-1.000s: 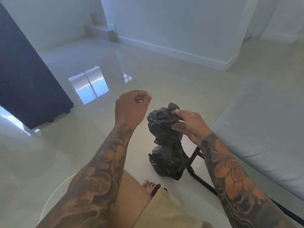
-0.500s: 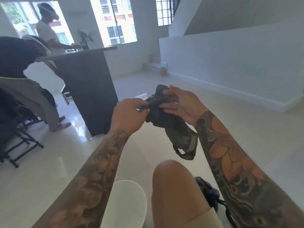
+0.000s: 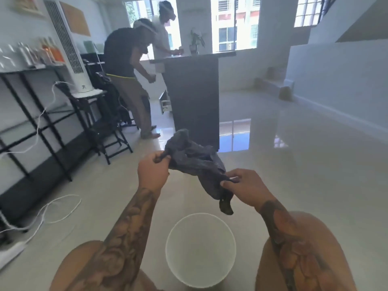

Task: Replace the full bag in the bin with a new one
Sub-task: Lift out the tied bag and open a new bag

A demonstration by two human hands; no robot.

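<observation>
- Shiny pale floor [image 3: 294, 164] fills the room, with bright windows at the far wall.
- A crumpled black bag [image 3: 193, 162] hangs in the air over the floor, above and a bit behind the white bin [image 3: 200, 252].
- The left hand [image 3: 152, 172] pinches one bunched end of the bag with curled fingers.
- The right hand [image 3: 244, 186] pinches another edge of the bag, lower down and to the right.
- A loose tail of the bag dangles down below the right hand.
- The bin stands on the floor between the person's two bare knees, and its round mouth faces up with no bag over its rim.
- A dark counter [image 3: 194, 97] stands behind the bag, with a small plant [image 3: 196, 42] on top.
- Two other people [image 3: 130, 70] stand by the counter, to the left.
- A white tower fan [image 3: 71, 51] and black shelves [image 3: 31, 114] are along the left wall.
- White cables [image 3: 60, 208] lie looped on the floor on the left, near a power strip [image 3: 12, 252].
</observation>
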